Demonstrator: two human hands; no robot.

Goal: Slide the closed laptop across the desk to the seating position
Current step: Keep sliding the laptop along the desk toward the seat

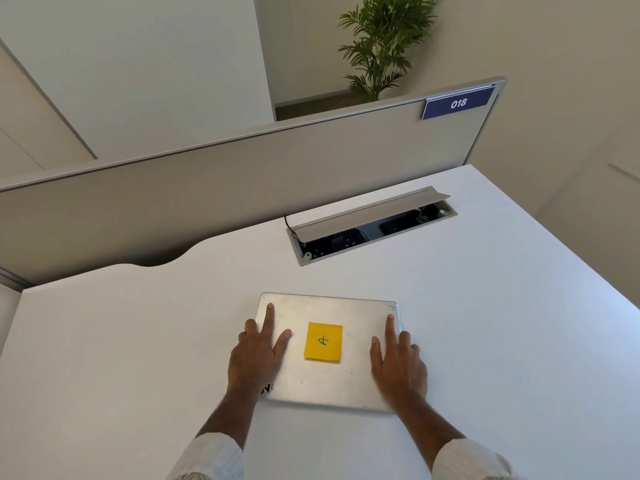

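A closed silver laptop [332, 379] lies flat on the white desk [485, 341], a little below the middle of the head view. A yellow sticky note [323, 341] with a pen mark sits on its lid. My left hand [258, 355] rests flat on the laptop's left side, fingers spread, with the outer fingers over its left edge. My right hand [398, 365] lies flat on the right side, index finger reaching toward the far right corner. Neither hand grips the laptop; both press on the lid.
An open cable hatch [372, 223] with a raised grey flap is set in the desk beyond the laptop. A grey partition [242, 174] with a blue "018" label [458, 103] runs along the desk's far edge. A potted plant [381, 39] stands behind it.
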